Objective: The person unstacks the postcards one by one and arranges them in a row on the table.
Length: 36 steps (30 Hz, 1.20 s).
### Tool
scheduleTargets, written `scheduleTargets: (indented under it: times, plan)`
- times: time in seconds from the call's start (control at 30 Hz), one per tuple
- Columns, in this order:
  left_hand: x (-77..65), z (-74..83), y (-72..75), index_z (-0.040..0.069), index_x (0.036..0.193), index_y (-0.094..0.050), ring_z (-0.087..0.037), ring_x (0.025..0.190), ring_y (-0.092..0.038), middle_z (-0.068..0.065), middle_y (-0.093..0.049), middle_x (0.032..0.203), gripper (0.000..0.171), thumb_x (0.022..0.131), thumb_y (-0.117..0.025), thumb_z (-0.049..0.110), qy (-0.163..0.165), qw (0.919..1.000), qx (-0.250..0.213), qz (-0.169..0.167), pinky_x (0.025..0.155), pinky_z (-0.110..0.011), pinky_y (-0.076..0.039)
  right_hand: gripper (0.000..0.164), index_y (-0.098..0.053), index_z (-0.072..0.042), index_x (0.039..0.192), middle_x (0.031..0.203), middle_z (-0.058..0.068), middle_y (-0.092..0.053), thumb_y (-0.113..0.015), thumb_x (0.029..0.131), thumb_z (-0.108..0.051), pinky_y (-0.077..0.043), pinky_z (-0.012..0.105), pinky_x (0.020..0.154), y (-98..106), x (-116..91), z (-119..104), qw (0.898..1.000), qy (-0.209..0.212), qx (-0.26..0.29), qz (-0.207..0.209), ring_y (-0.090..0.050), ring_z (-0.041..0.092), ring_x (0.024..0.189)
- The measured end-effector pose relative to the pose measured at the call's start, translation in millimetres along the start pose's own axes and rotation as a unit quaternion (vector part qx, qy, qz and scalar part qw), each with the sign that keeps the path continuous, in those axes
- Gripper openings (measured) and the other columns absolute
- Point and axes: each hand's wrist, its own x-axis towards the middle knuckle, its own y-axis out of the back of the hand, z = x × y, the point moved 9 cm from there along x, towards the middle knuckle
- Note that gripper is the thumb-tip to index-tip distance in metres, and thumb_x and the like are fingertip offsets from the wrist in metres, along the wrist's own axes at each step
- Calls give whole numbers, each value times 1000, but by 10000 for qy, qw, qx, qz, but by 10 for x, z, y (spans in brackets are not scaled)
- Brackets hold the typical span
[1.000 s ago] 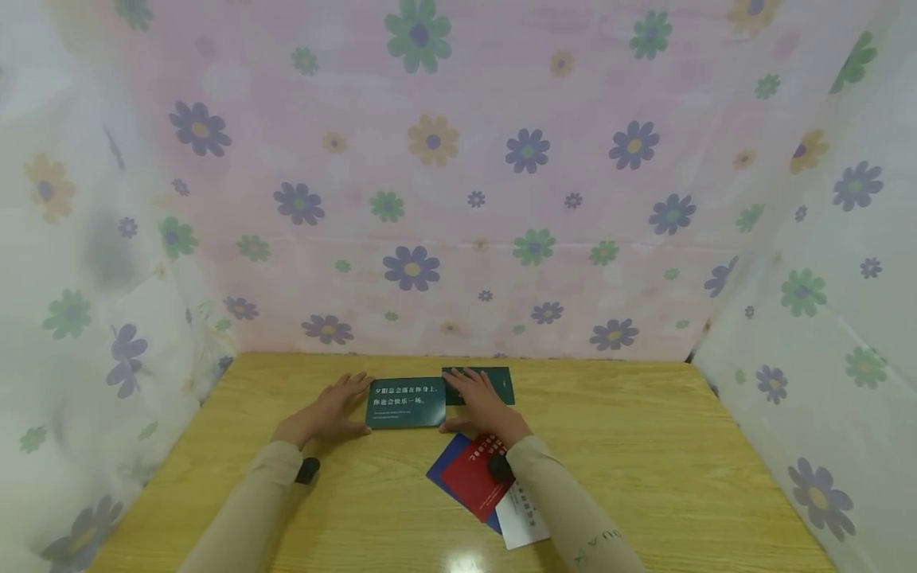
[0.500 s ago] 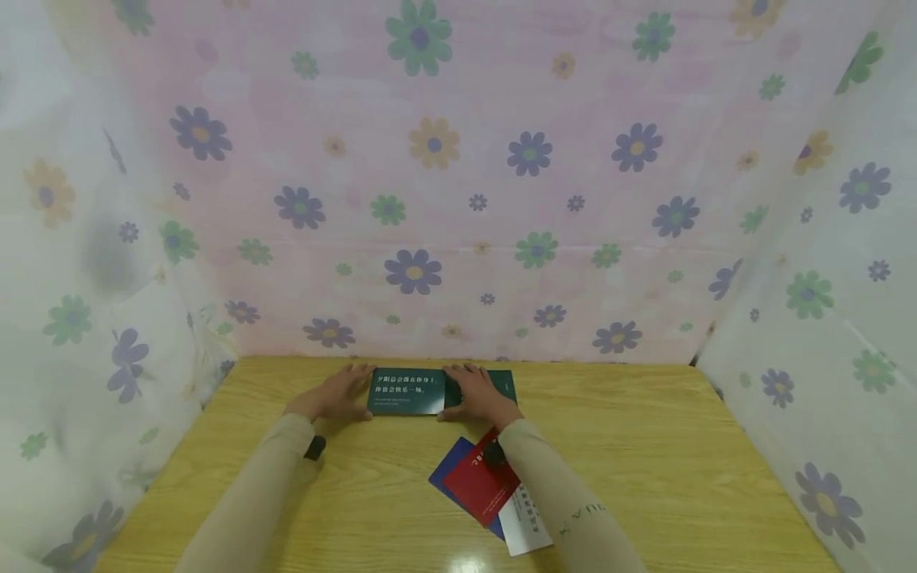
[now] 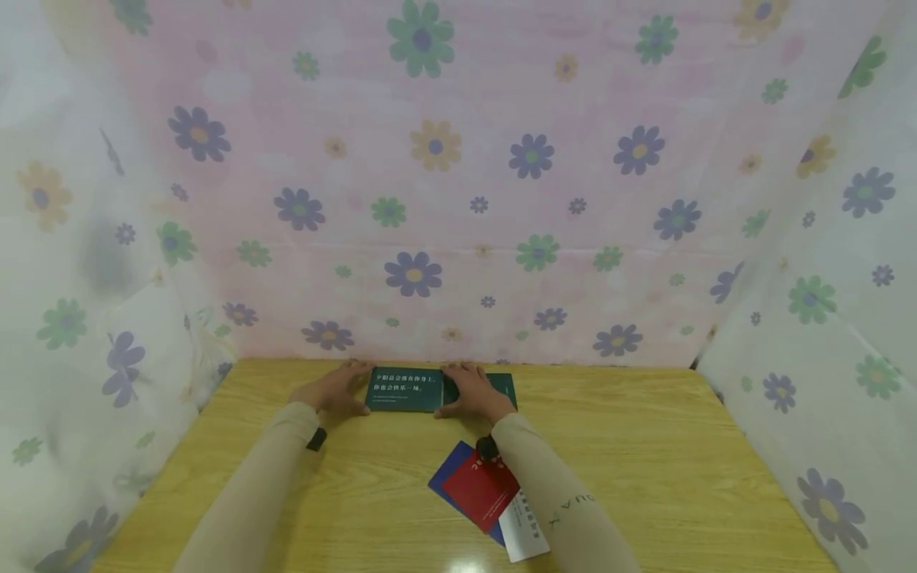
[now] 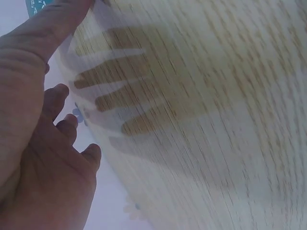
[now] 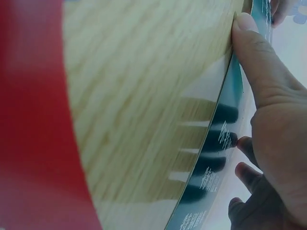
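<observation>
A dark green card with white printed lines lies near the back of the table, between both hands. My left hand holds its left edge, thumb at the near corner and fingers at the far one. On the opposite edge my right hand grips it the same way. A second dark green card sits to the right, partly hidden beneath the right hand; its white lettering shows in the right wrist view. Only a corner of the held card appears in the left wrist view.
Beside the right forearm lie overlapping cards: a red card on top of a blue card and a white card, partly covered by the sleeve. Flowered cloth walls the wooden table at the back and sides.
Both hands have moved the green card away from the body, toward the table's back edge, level with the second green card. In the last half second it has shifted only slightly.
</observation>
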Motion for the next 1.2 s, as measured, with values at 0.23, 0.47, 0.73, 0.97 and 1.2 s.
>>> scheduleTargets:
  times: [0.23, 0.47, 0.73, 0.97, 1.2]
  plan:
    - [12, 7, -19, 12, 148, -25, -45, 138, -8, -21, -14, 153, 90, 75, -77, 28, 94, 9997, -171, -145, 106, -66, -14, 91, -27, -15, 148, 152, 8, -26, -68, 76, -55, -13, 54, 113, -18, 14, 14, 9997, -130, -197, -102, -17, 32, 140]
    - [16, 10, -12, 12, 147, -27, -45, 138, -13, -21, -15, 153, 89, 75, -77, 29, 341, 9988, -50, -337, 104, -67, -16, 90, -27, -16, 148, 154, 7, -22, -68, 77, -53, -13, 54, 113, -74, 14, 43, 9989, -363, -108, -280, -15, 31, 141]
    - [26, 17, -21, 13, 148, -26, -46, 137, -15, -21, -15, 153, 90, 75, -76, 29, 410, 9984, -67, -380, 103, -69, -16, 92, -27, -17, 148, 154, 6, -20, -67, 75, -57, -14, 55, 113, -47, 14, 48, 9983, -426, -143, -373, -14, 29, 141]
    - [-25, 46, -40, 8, 148, -24, -45, 137, -14, -21, -17, 152, 90, 77, -75, 30, -64, 9998, 154, -76, 105, -66, -16, 95, -24, -14, 148, 155, 10, -16, -69, 75, -54, -10, 53, 114, -25, 3, -10, 9990, -315, -164, -266, -13, 30, 142]
    - [-170, 58, -81, 4, 146, -25, -50, 136, -8, -27, -18, 150, 88, 82, -65, 48, -657, 9951, 560, 478, 105, -69, -6, 90, -27, -11, 147, 154, 13, -17, -70, 78, -48, -8, 56, 113, 47, -153, -183, 9996, 159, -221, 34, -13, 32, 142]
